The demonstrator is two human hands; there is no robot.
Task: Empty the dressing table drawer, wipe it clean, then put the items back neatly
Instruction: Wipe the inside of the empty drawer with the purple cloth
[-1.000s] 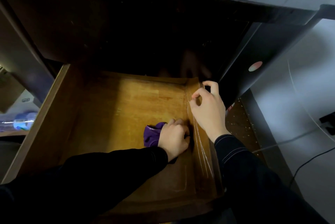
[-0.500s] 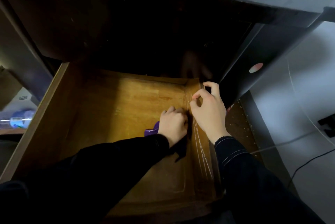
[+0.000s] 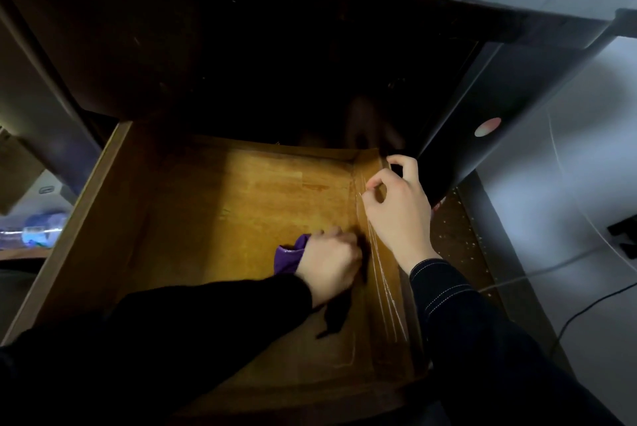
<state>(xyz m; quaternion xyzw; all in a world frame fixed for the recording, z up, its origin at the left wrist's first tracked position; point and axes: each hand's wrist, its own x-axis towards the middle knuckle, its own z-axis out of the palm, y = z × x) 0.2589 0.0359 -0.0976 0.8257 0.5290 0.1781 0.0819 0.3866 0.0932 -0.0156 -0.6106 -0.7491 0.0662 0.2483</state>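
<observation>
The wooden drawer point(image 3: 113, 205) stands pulled out under the dark dressing table, its yellow-brown floor bare. My left hand point(image 3: 329, 262) grips a purple cloth point(image 3: 289, 253) and presses it on the drawer floor beside the right wall. My right hand point(image 3: 396, 212) rests on the drawer's right wall point(image 3: 389, 291), thumb and forefinger curled over its rim near the back corner. A clear shiny film covers that wall.
The dark dressing table top point(image 3: 310, 29) overhangs the drawer's back. A black side panel point(image 3: 482, 122) with a pale round sticker stands at right. Cables point(image 3: 586, 308) lie on the grey floor. A blurred blue-and-white bottle point(image 3: 38, 229) lies at far left.
My left hand slid the cloth toward the back along the right wall, then came back toward me. The right hand has stayed on the wall's rim.
</observation>
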